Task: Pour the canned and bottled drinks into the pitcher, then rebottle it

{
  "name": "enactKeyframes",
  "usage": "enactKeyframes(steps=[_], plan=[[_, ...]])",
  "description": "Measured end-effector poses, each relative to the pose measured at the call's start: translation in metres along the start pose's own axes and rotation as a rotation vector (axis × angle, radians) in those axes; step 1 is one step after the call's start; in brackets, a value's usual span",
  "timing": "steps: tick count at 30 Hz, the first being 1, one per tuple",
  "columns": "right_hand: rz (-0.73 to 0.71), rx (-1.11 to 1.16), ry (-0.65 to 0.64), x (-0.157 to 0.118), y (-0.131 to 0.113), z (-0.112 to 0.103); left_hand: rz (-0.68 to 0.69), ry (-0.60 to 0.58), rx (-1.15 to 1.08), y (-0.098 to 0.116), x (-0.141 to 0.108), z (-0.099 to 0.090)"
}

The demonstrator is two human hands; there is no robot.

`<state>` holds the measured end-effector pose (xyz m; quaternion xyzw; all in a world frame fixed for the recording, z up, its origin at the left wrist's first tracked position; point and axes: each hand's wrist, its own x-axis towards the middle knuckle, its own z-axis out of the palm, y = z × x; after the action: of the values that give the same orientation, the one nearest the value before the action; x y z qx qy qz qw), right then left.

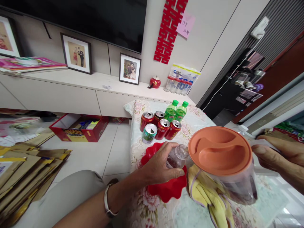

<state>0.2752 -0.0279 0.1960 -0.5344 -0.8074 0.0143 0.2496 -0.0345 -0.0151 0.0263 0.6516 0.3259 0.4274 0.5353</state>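
My left hand is wrapped round a small clear jar, tilted over a red scalloped dish. The jar has no lid on, and its mouth faces right. At the right, my right hand grips the handle of a clear plastic pitcher with an orange lid. The pitcher leans toward the jar, its lid edge close to the jar's mouth. Whether liquid runs between them I cannot tell. Below the pitcher lies a crumpled yellow cloth, partly hidden by it.
Behind the dish stand several red cans, a green can and two green-capped bottles on a floral tablecloth. Red-lidded jars line the cabinet. Flattened cardboard and a red box lie on the floor.
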Motion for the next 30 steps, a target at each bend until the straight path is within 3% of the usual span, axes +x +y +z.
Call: enactKeyframes(steps=[17, 30], plan=[[0.003, 0.061, 0.008, 0.0018, -0.0085, -0.0006, 0.031, -0.005, 0.016, -0.0057, 0.0014, -0.0007], [0.026, 0.042, -0.016, -0.0004, -0.0019, -0.0022, 0.035, 0.0, 0.021, -0.0045, 0.0017, -0.0007]])
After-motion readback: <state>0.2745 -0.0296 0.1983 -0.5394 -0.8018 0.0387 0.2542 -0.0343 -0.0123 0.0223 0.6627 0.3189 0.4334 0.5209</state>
